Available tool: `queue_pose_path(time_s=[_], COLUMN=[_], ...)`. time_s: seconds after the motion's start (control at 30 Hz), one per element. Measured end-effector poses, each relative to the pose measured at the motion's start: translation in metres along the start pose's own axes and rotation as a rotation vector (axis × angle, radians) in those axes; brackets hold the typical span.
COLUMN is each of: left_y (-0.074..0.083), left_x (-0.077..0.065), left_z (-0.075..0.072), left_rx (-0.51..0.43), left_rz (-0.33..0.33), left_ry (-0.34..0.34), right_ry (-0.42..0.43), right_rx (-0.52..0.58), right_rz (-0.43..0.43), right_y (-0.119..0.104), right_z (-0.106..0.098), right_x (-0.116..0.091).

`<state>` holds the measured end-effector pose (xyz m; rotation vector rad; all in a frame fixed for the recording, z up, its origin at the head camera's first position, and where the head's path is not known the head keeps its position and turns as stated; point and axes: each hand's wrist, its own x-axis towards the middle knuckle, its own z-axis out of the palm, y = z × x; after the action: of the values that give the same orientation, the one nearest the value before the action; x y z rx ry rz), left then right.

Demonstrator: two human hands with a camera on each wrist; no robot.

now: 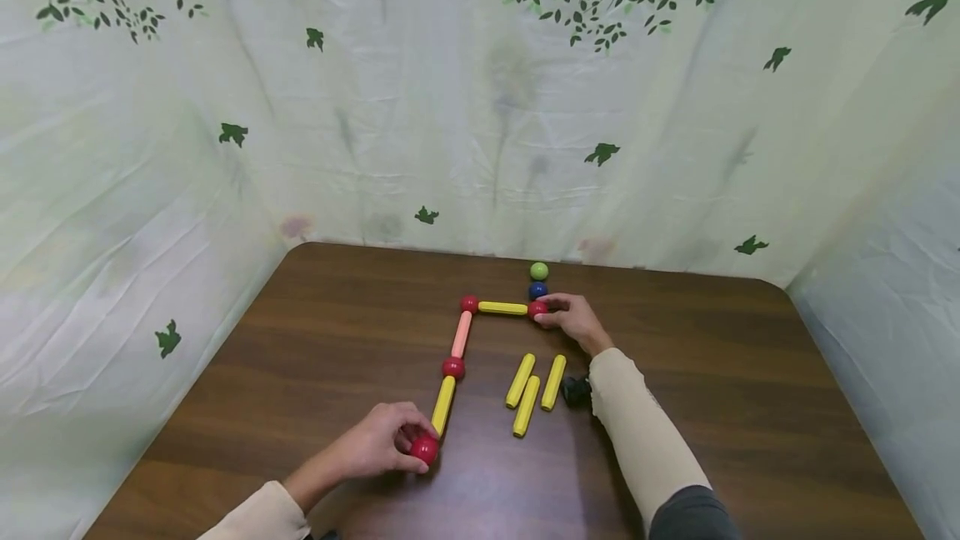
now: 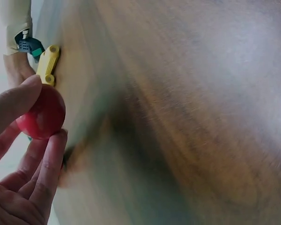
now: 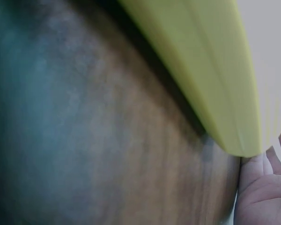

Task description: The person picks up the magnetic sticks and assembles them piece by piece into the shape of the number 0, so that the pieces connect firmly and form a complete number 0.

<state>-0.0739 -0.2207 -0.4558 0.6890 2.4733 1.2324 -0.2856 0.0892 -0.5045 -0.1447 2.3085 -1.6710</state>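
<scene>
Nearest to us comes the left hand (image 1: 378, 442), left of the middle red ball (image 1: 453, 368) and on its near side, thumb and fingers clamped round the near red ball (image 1: 424, 449). From that grip the near yellow rod (image 1: 443, 407) runs over the tabletop (image 1: 337, 340) to the middle red ball, long axis pointing away from the person and slightly rightward; whether it is seated in the held ball I can't tell, since the hand hides the spot. Beyond the middle red ball the pink rod (image 1: 462, 334) carries that slant on to the corner red ball (image 1: 469, 304). Farther right, still beyond the middle red ball, the far yellow rod (image 1: 503, 307) lies crosswise. Right of the middle red ball, and mostly nearer us than it, lie the left loose rod (image 1: 520, 380), the lower loose rod (image 1: 527, 407) and the right loose rod (image 1: 553, 382), long axes nearly matching the near yellow rod's slant. Beyond and right of the middle red ball, the right hand (image 1: 573, 319) pinches the right red ball (image 1: 536, 309), with the blue ball (image 1: 537, 291) and green ball (image 1: 538, 272) lined up past it. I'd judge the right hand closer to the loose rods, which lie toward us and leftward from it
</scene>
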Motion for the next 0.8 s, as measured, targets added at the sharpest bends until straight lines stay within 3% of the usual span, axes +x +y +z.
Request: queue_pose_path(time_s=[0.2, 0.47, 0.8], left_y=[-0.007, -0.011, -0.015], left_x=[0.000, 0.003, 0.008], left_z=[0.006, 0.009, 0.012], left_rx=[0.023, 0.061, 0.147], left_rz=[0.009, -0.046, -0.036], left_ry=[0.020, 0.023, 0.036], right_ry=[0.003, 0.003, 0.002], right_rx=[0.011, 0.014, 0.018], right_rz=[0.017, 0.025, 0.026], right_y=[0.002, 0.002, 0.000], right_z=[0.002, 0.001, 0.000], right_x=[0.001, 0.002, 0.002])
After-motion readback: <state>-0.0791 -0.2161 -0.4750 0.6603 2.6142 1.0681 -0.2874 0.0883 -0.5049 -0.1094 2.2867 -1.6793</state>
